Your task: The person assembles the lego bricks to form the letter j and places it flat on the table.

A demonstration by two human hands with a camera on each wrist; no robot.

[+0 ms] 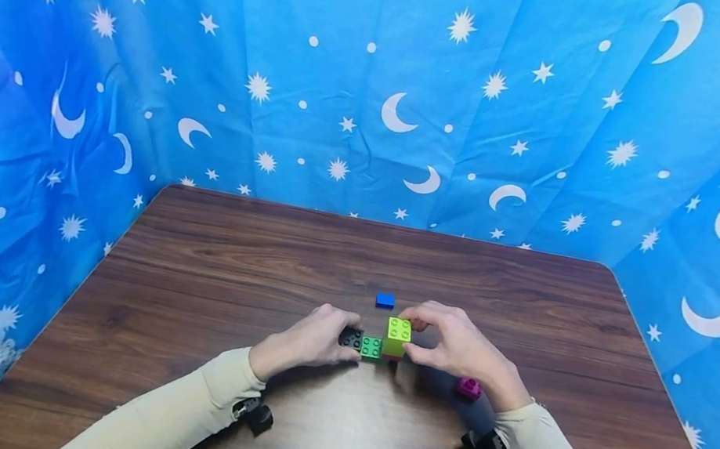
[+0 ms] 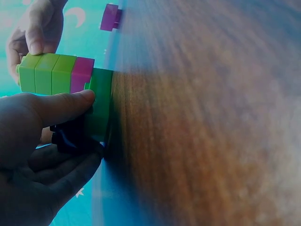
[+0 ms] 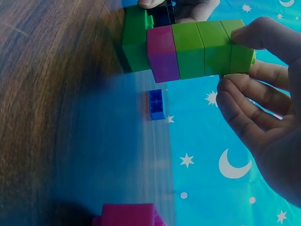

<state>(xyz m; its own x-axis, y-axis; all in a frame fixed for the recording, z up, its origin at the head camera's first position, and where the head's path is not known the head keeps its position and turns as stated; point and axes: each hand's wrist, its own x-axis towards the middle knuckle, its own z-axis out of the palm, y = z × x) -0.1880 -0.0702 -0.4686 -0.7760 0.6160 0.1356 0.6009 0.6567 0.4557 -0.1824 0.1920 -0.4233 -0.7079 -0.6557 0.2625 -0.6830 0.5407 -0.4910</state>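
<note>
A green base brick [image 1: 371, 347] lies on the wooden table. It carries a black brick [image 1: 351, 338] on its left part and a magenta brick [image 3: 163, 54] on its right end. Three lime-green bricks [image 3: 190, 49] rise in a stack above the magenta one. My left hand [image 1: 316, 336] grips the black brick and the green base, its thumb along the near side. With thumb and fingers, my right hand [image 1: 451, 341] pinches the top of the lime stack [image 1: 398, 334]. Part of the black brick is hidden by the left fingers.
Behind the built bricks lies a small blue brick [image 1: 385, 301]. A loose magenta brick [image 1: 469, 387] rests beneath the right wrist. Blue cloth [image 1: 327, 76] with white moons and stars hangs around the table [image 1: 223, 233] at the back and sides.
</note>
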